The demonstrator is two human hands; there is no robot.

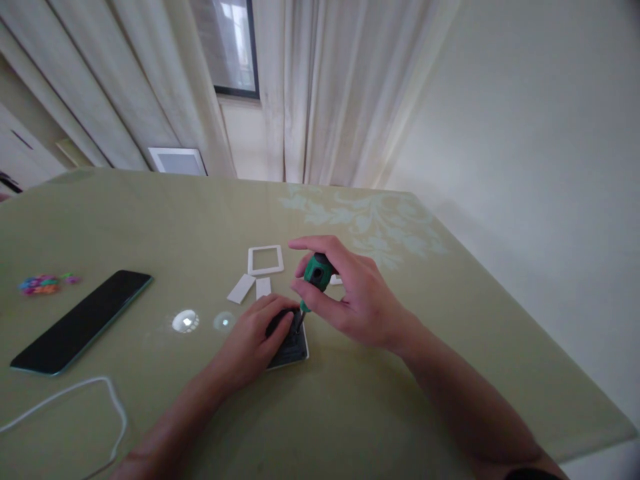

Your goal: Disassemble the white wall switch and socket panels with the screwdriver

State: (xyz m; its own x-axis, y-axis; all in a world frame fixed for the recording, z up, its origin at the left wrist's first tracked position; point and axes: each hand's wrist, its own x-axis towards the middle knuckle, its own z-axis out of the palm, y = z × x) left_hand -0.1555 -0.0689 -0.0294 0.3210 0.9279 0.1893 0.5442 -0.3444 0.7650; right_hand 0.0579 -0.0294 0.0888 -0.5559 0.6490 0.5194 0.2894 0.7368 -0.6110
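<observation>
My right hand (353, 293) grips a green-handled screwdriver (316, 275), held nearly upright with its tip down on a small dark switch module (293, 347) lying flat on the table. My left hand (257, 337) presses on that module with curled fingers, covering most of it. Just beyond the hands lie a white square frame (265, 260) and two small white rectangular plates (241, 289), (263, 287). Another small white piece (337, 280) peeks out behind my right hand.
A black phone (83, 321) lies face up at the left on the olive-green table (425, 347). Colourful small bits (43, 285) sit at the far left. A white cable (75, 400) loops near the front left edge. Curtains and a wall stand behind.
</observation>
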